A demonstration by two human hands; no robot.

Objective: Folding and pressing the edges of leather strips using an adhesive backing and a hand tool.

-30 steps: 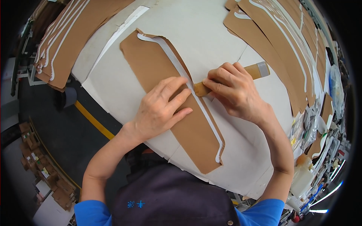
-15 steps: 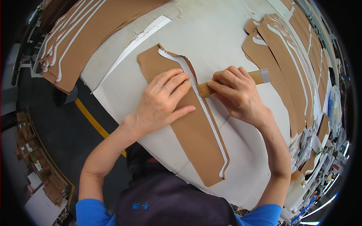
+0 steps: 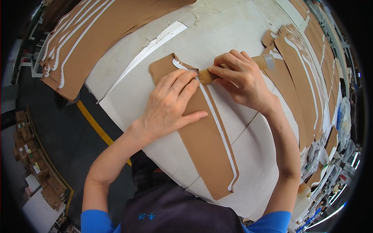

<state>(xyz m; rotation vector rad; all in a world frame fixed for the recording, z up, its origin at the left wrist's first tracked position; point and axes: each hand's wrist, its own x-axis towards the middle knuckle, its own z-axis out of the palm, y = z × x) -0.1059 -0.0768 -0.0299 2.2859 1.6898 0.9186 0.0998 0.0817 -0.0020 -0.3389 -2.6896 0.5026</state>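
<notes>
A long brown sheet piece [image 3: 204, 155], which could be leather or card, lies slantwise on the pale work table. A white strip [image 3: 217, 116] runs along its right edge, where a narrow brown margin is turned up or folded against it. Flat on the piece's upper half rests my left hand [image 3: 171, 95], fingertips at the white strip and thumb spread out. My right hand [image 3: 239, 77] is closed around a tan stick-like tool [image 3: 262, 62] with a grey band at its far end. The tool's near tip touches the margin beside my left fingertips.
A stack of brown pieces with white strips [image 3: 89, 42] lies at the upper left. Similar pieces [image 3: 299, 77] overlap at the right. A white strip scrap [image 3: 155, 44] lies behind the work. Clear plastic wrapping [image 3: 311, 159] crowds the right edge; boxes [image 3: 50, 194] stand at floor level left.
The tool in my right hand has moved up along the margin toward the far end. The upper margin, raised before, now lies lower. My left hand stays on the piece.
</notes>
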